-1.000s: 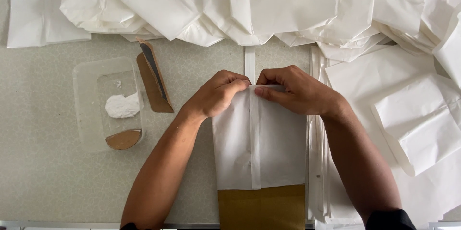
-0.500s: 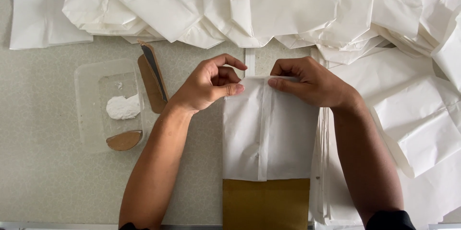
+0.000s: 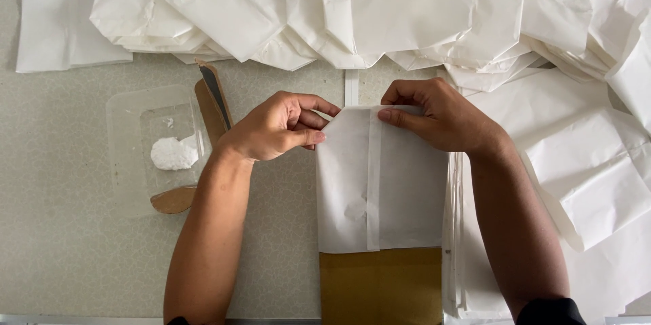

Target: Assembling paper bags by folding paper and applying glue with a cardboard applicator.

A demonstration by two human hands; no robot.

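A flat white paper bag (image 3: 400,189) with a centre seam lies on a brown cardboard form (image 3: 380,288) in front of me. My left hand (image 3: 278,125) pinches the bag's upper left corner with thumb and fingers. At the bag's top edge, my right hand (image 3: 434,115) presses down near the seam, fingers curled over the fold. Both forearms reach in from the bottom of the view.
A heap of finished white paper bags (image 3: 352,6) runs along the back of the speckled table (image 3: 61,243). More white sheets (image 3: 583,169) are stacked at the right. A clear plastic tray (image 3: 132,155) at the left holds white paste (image 3: 173,154) and a brown spatula (image 3: 203,115).
My hands have moved apart along the bag's top edge, the left going left and the right going right. The bag now looks wider and flatter on the cardboard.
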